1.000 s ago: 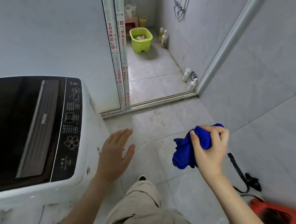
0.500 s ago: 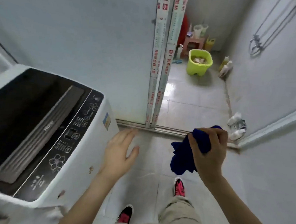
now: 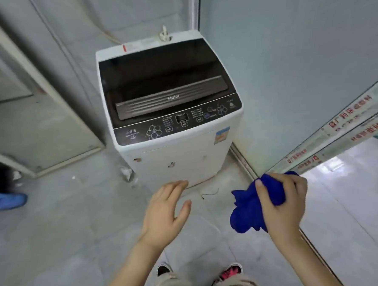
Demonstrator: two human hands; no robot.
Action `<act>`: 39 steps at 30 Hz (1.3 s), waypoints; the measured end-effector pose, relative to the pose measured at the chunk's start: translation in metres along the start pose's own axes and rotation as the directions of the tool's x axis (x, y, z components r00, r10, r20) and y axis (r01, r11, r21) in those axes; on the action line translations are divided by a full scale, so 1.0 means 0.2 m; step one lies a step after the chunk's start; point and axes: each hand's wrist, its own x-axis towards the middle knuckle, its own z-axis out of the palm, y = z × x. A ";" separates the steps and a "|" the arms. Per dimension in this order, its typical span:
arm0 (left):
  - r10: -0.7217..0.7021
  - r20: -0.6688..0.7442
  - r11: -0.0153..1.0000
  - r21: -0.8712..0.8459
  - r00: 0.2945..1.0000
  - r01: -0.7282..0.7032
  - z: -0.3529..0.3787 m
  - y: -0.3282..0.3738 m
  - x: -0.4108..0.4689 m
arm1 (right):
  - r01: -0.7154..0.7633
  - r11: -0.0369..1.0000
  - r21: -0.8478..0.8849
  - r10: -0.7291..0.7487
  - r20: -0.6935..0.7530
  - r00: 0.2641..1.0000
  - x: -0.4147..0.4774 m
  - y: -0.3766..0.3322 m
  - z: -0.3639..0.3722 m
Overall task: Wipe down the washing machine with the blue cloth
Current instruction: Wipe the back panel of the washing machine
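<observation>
A white top-loading washing machine (image 3: pixel 184 152) with a dark glass lid and a black control panel stands straight ahead against the wall, its lid down. My right hand (image 3: pixel 282 205) grips a bunched blue cloth (image 3: pixel 247 214) at the lower right, short of the machine and apart from it. My left hand (image 3: pixel 165 212) hovers flat with fingers straight and holds nothing, just in front of the machine's lower front edge.
A sliding door frame with red lettering (image 3: pixel 338 138) runs along the right, with a bright tiled floor beyond. A white door frame (image 3: pixel 40 121) stands at the left. A scrap of paper (image 3: pixel 126 172) lies by the machine's left foot. Something blue (image 3: pixel 5 201) lies at the far left.
The view has swung left, so the washing machine now sits centred ahead instead of at the left edge. Both hands keep their pose; the right hand still grips the cloth.
</observation>
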 end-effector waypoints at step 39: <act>0.683 -0.541 0.713 0.351 0.490 -0.606 1.77 -1.33 1.00 | 0.668 0.684 0.293 -0.091 -0.874 0.477 1.06 1.55 1.57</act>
